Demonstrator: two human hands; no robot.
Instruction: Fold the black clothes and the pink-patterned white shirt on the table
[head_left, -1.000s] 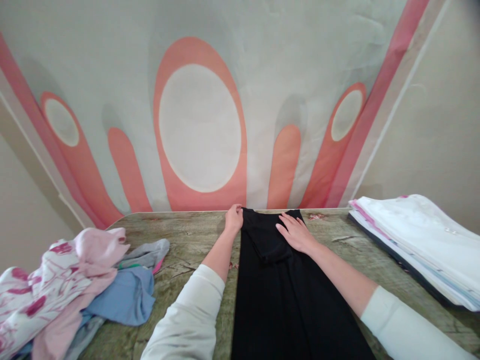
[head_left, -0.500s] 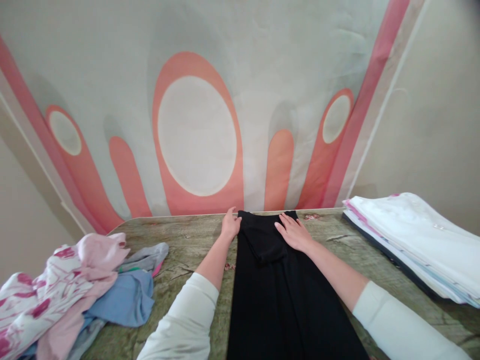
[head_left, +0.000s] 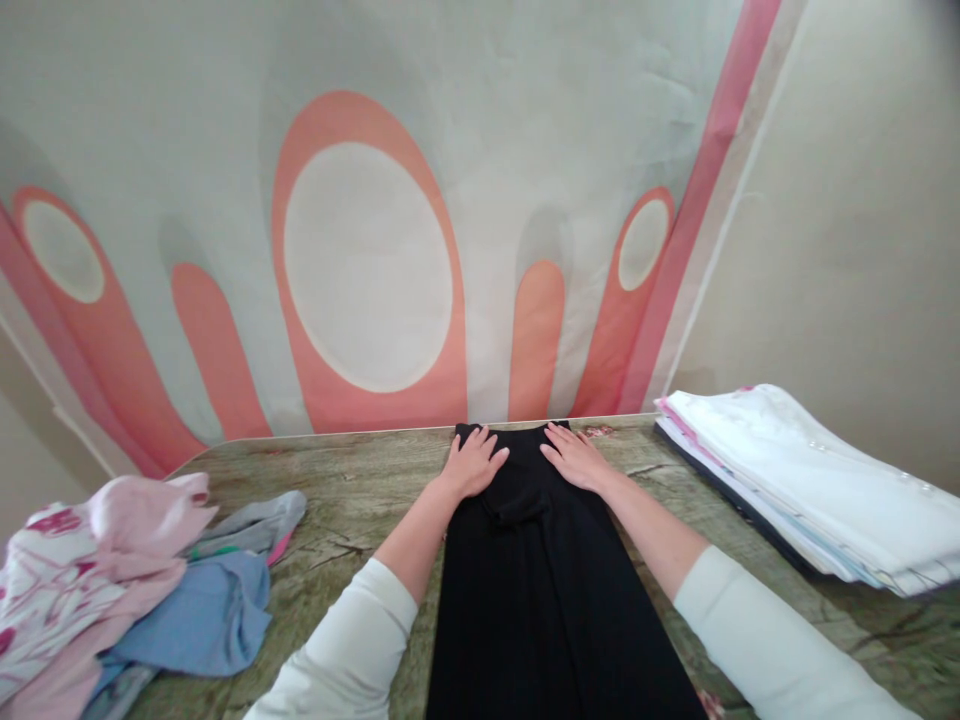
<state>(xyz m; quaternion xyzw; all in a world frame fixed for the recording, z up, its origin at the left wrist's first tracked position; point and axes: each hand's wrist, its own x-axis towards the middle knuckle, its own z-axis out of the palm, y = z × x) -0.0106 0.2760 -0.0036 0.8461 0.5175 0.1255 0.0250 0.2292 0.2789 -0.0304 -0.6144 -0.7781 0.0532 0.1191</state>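
Note:
A long black garment (head_left: 525, 600), which looks like trousers or a skirt, lies flat down the middle of the table with its narrow end at the back edge. Near that end, a small folded or bunched part of the cloth rests on top. My left hand (head_left: 471, 465) lies on the far left corner of the garment, fingers stretched out. On the far right corner my right hand (head_left: 576, 458) is pressed flat, its fingers spread. Neither hand grips the cloth. The garment's near end runs out of view at the bottom.
On the left is a loose heap of clothes, with a pink and white flowered piece (head_left: 97, 570) and a blue piece (head_left: 199, 615). A stack of folded clothes (head_left: 810, 480), white on top, stands at the right. Behind the wood-patterned table (head_left: 337, 540) hangs a printed backdrop (head_left: 480, 300).
My left hand has moved from the garment's left edge onto its far left corner and lies flatter. My right hand stays on the right corner. The view has shifted somewhat to the right.

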